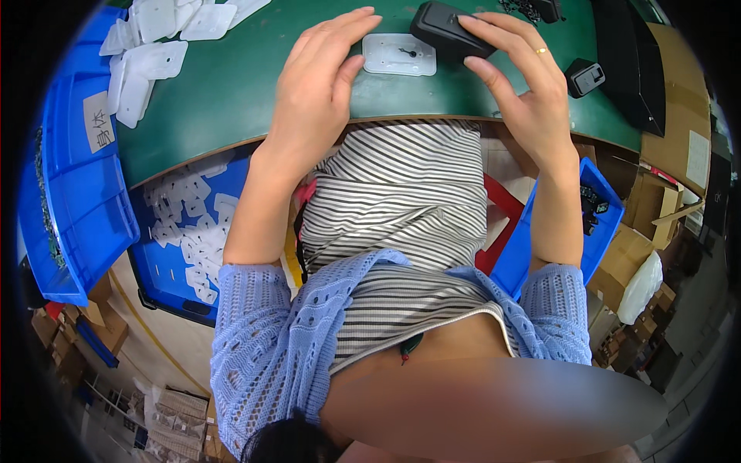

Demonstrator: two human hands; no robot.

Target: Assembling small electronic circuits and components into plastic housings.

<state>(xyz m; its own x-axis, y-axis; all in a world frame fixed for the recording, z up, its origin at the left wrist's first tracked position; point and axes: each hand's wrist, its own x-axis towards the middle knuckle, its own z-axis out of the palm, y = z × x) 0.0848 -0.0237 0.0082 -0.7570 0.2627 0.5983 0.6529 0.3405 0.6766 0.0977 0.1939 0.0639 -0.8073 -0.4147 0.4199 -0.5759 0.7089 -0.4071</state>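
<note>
Two hands: left hand [312, 92] at eleven o'clock, right hand [534, 89] between one and two. One white plate [388, 58] at twelve, one black block [445, 29] near one. At least two blue bins [93, 197] around nine, another bin [512, 258] at three. Heaped plates [157, 62] at ten overlap beyond counting.

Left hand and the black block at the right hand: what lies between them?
Head view: a white plate bearing a small black piece lies between the left hand and the black block.
</note>
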